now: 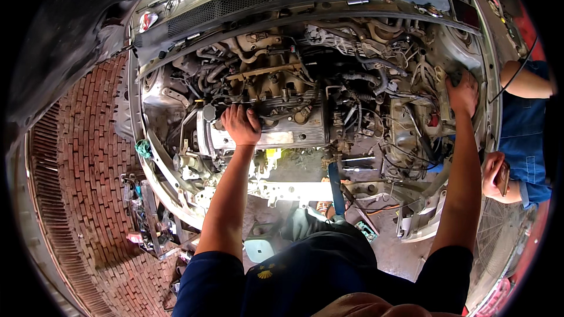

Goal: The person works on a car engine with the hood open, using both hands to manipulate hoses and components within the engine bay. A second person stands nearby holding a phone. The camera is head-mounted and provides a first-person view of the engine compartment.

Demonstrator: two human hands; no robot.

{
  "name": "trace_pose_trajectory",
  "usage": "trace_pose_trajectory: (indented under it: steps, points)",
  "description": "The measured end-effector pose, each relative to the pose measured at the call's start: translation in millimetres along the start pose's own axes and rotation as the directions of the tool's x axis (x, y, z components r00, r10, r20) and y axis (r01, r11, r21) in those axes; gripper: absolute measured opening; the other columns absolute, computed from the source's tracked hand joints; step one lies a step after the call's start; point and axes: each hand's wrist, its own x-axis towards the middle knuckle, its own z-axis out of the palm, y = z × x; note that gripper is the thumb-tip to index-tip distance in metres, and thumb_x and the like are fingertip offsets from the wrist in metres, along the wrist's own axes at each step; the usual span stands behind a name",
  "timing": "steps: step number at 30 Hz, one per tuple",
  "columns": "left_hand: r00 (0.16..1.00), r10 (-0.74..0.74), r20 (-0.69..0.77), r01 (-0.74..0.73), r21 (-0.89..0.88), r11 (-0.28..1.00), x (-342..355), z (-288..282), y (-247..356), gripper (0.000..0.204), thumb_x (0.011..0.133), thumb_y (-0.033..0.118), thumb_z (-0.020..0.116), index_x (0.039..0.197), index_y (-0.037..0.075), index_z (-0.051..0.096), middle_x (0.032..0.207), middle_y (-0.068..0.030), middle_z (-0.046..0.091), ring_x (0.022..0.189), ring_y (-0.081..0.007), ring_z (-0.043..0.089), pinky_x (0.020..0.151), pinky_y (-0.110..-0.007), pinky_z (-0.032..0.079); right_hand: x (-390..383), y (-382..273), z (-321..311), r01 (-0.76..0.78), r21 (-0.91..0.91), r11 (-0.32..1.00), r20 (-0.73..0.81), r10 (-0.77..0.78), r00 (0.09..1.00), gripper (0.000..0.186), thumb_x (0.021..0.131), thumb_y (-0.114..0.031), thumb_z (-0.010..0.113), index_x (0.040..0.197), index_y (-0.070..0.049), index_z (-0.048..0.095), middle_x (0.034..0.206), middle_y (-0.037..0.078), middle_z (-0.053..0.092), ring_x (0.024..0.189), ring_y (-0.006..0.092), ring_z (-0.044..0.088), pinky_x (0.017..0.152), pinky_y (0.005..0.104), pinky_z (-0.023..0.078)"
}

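The left hand could slide if the metal beneath its fingers is greasy, and the loose wires to their right could snag. That hand lies palm down, its forearm angled forward, fingers loosely bent but clasping nothing; the engine cover lies under them, the round cap just left. Farther forward, the right hand reaches beside a tan part; whether its fingers grip it, I cannot tell.

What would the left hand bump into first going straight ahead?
Probably the brownish pipes just beyond the silvery engine cover that the left hand rests on, though depth is unclear.
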Motion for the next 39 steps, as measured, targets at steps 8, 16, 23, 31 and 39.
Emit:
trace_pose_trajectory:
  steps: [8,16,23,31,39]
  points:
    - [0.998,0.046,-0.046,-0.046,0.003,0.999,1.7,4.0,-1.8,0.035,0.097,0.028,0.048,0.094,-0.004,0.063,0.104,-0.0279,0.064,0.096,-0.0479,0.057,0.091,-0.054,0.042,2.2,4.5,1.2,0.023,0.015,1.000,0.031,-0.024,0.999,0.067,0.088,-0.047,0.074,0.142,-0.010,0.059,0.142,0.013,0.060,0.135,0.0350,0.051,0.109,0.0508,0.045]
    - [0.999,0.031,-0.019,-0.031,-0.006,1.000,5.4,0.5,3.4,0.033,0.096,0.028,0.048,0.090,-0.002,0.061,0.098,-0.0255,0.062,0.093,-0.0462,0.056,0.088,-0.053,0.042,3.3,9.3,8.2,-0.002,-0.012,1.000,0.039,0.002,0.999,0.072,0.088,-0.052,0.072,0.144,-0.009,0.057,0.150,0.013,0.056,0.140,0.0344,0.048,0.113,0.0511,0.042]
    - [0.999,0.036,-0.033,-0.037,-0.013,0.999,2.9,2.7,-1.8,0.033,0.096,0.028,0.048,0.090,-0.002,0.061,0.096,-0.0250,0.062,0.092,-0.0464,0.056,0.087,-0.054,0.042,3.4,8.9,8.2,0.018,-0.002,1.000,0.021,-0.018,1.000,0.075,0.088,-0.052,0.072,0.144,-0.005,0.056,0.150,0.014,0.056,0.140,0.0346,0.049,0.113,0.0509,0.043]
    - [0.999,-0.015,0.035,0.015,0.003,1.000,3.1,0.6,5.3,0.038,0.098,0.028,0.048,0.103,-0.005,0.066,0.109,-0.0291,0.066,0.102,-0.0489,0.058,0.096,-0.056,0.042,4.4,15.6,11.6,0.020,-0.044,0.999,0.046,-0.018,0.999,0.075,0.090,-0.055,0.070,0.144,-0.006,0.057,0.150,0.015,0.056,0.140,0.0349,0.049,0.113,0.0511,0.043]
    - [1.000,-0.012,0.021,0.011,0.053,0.999,-10.0,7.5,-8.6,0.044,0.100,0.028,0.049,0.105,-0.011,0.069,0.114,-0.0308,0.068,0.109,-0.0501,0.060,0.102,-0.057,0.042,2.8,3.6,10.9,0.028,0.011,1.000,-0.004,-0.028,1.000,0.067,0.088,-0.051,0.072,0.136,-0.006,0.060,0.141,0.014,0.061,0.134,0.0379,0.052,0.109,0.0513,0.045]
